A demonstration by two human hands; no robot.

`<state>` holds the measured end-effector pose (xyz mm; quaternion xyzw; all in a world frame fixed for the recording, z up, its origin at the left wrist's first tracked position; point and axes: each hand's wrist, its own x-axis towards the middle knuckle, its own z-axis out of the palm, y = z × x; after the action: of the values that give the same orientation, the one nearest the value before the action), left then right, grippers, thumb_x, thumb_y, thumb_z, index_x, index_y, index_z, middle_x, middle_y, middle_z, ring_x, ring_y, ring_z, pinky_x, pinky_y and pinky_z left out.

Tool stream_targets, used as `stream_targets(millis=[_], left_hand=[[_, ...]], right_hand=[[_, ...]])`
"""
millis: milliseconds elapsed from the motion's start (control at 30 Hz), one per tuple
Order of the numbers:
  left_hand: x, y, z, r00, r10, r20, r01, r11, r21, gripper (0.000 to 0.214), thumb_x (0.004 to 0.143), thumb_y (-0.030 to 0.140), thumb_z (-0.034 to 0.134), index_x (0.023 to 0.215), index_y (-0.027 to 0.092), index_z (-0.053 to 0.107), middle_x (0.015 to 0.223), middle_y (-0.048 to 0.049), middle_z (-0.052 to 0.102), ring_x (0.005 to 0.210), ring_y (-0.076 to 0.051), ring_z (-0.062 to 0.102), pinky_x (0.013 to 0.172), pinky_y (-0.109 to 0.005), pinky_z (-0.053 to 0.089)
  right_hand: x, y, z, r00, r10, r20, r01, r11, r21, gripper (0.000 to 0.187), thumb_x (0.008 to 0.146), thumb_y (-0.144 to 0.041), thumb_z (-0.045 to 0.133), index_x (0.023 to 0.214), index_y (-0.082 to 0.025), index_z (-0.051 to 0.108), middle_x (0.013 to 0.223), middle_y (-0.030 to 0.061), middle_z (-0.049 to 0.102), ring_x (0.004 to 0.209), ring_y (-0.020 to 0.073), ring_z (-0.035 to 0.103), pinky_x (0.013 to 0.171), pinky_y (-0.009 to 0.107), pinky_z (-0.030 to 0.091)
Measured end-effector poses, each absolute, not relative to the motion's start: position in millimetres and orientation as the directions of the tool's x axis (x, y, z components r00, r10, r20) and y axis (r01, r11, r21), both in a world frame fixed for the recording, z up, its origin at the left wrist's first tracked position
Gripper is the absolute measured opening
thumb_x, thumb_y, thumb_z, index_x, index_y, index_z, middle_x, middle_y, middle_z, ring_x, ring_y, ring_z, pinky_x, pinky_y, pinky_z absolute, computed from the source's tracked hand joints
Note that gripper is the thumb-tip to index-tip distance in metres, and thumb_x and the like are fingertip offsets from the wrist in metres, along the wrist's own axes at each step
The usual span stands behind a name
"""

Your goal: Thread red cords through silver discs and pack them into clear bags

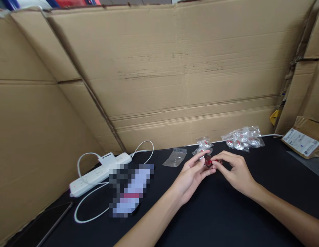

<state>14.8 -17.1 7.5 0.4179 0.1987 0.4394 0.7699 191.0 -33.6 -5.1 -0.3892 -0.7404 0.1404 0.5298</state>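
Between my two hands is a small round dark-red object [208, 160] with a bright red part on its face; its exact kind is too small to make out. My left hand [191, 175] grips its rim between thumb and fingers. From the other side, the thumb and forefinger of my right hand [235, 171] pinch the red part. Just behind my left fingers lie small clear bags [205, 141] with silvery round pieces and red bits inside. A flat clear plastic bag [175, 157] rests to the left of my hands.
More bagged silvery round pieces [243, 139] lie at the back right, near an opened cardboard box [303, 137] with a white label. To the left are a white power strip [92, 178], looping white cables, a blurred-out device [133, 190] and a dark tablet-like slab [43, 223]. Cardboard walls [187, 68] enclose the black table.
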Motion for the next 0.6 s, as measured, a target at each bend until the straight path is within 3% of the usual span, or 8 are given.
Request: stream_targets(millis=[233, 600], left_hand=[[14.3, -17.7, 8.2, 0.544, 0.835, 0.077, -0.491, 0.243, 0.837, 0.04, 0.085, 0.027, 0.069, 0.123, 0.015, 0.063, 0.104, -0.0128, 0.069, 0.096, -0.021, 0.065, 0.101, -0.045, 0.044], [16.5, -22.1, 8.8, 0.529, 0.84, 0.118, -0.468, 0.173, 0.867, 0.038, 0.082, 0.026, 0.073, 0.119, 0.017, 0.066, 0.105, -0.0108, 0.067, 0.101, -0.023, 0.063, 0.1, -0.046, 0.045]], right_hand=[[191.4, -31.8, -3.3, -0.132, 0.75, 0.648, 0.44, 0.63, -0.64, 0.013, 0.09, -0.024, 0.059, 0.094, -0.025, 0.072, 0.078, 0.0032, 0.065, 0.068, 0.0184, 0.06, 0.063, 0.033, 0.048], [189.4, -36.0, 0.1, -0.201, 0.72, 0.664, 0.512, 0.655, -0.555, 0.012, 0.093, -0.02, 0.053, 0.09, -0.021, 0.064, 0.078, 0.003, 0.06, 0.067, 0.0166, 0.055, 0.064, 0.031, 0.045]])
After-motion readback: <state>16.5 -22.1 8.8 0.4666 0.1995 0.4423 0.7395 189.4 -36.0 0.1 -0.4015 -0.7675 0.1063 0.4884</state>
